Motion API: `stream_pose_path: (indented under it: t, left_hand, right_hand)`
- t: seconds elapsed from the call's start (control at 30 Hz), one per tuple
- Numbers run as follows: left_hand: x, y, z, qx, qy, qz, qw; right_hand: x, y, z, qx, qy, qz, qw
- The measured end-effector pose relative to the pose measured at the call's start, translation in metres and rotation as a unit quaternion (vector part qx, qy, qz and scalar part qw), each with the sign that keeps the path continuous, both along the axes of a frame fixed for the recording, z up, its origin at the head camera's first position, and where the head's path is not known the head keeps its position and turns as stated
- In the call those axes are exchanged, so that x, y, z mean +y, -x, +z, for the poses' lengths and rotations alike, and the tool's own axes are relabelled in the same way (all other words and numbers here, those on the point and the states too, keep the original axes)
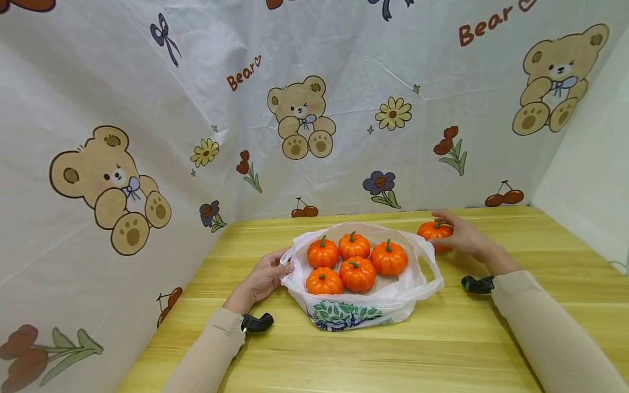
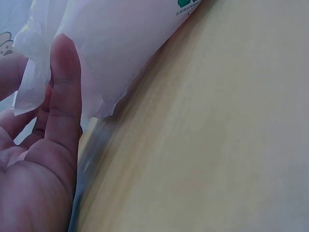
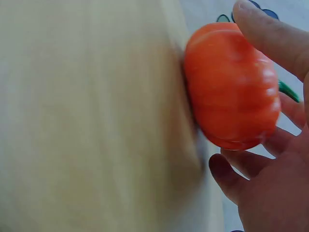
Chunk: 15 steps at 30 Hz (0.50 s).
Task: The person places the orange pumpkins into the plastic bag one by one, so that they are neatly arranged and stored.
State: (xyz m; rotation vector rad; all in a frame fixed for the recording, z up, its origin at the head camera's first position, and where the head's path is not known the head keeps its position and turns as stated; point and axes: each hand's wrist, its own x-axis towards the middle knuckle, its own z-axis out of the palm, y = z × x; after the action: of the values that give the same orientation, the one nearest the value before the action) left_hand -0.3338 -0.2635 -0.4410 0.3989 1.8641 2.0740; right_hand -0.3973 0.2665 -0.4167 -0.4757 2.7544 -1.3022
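Observation:
My left hand (image 1: pixel 265 277) pinches the left edge of a thin white plastic bag (image 1: pixel 393 317) between thumb and fingers. In the left wrist view a fold of the bag (image 2: pixel 111 43) passes between the thumb and the fingers. Several small orange pumpkins (image 1: pixel 389 257) with green stems lie inside the wide-open bag. To the right of it, my right hand (image 1: pixel 464 240) holds one more pumpkin (image 1: pixel 432 231) low over the table. The right wrist view has the thumb along one side of this pumpkin (image 3: pixel 231 87) and fingers round the other; its base faces the wood.
The light wooden table (image 1: pixel 314 363) runs back to a white cloth (image 1: pixel 344 180) printed with bears and flowers, which also covers the left side. A plain white panel (image 1: pixel 589 185) stands at the right. One bag handle (image 1: pixel 431 267) loops out towards the right hand.

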Motion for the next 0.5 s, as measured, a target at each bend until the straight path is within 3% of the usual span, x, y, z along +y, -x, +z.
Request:
stream_pose_path:
  t: [0.2,0.5]
  left_hand:
    - [0.0001,-0.0004,0.0001,0.005,0.002,-0.005,1.0000]
    - [0.0010,-0.0010,0.0014,0.011,0.003,-0.010,0.9999]
  right_hand:
    - [-0.0015,0.0013,-0.0073,0.007,-0.018,-0.016,0.9997]
    - [0.0019,-0.0009,-0.0080,0.003,0.009,-0.018,0.9998]
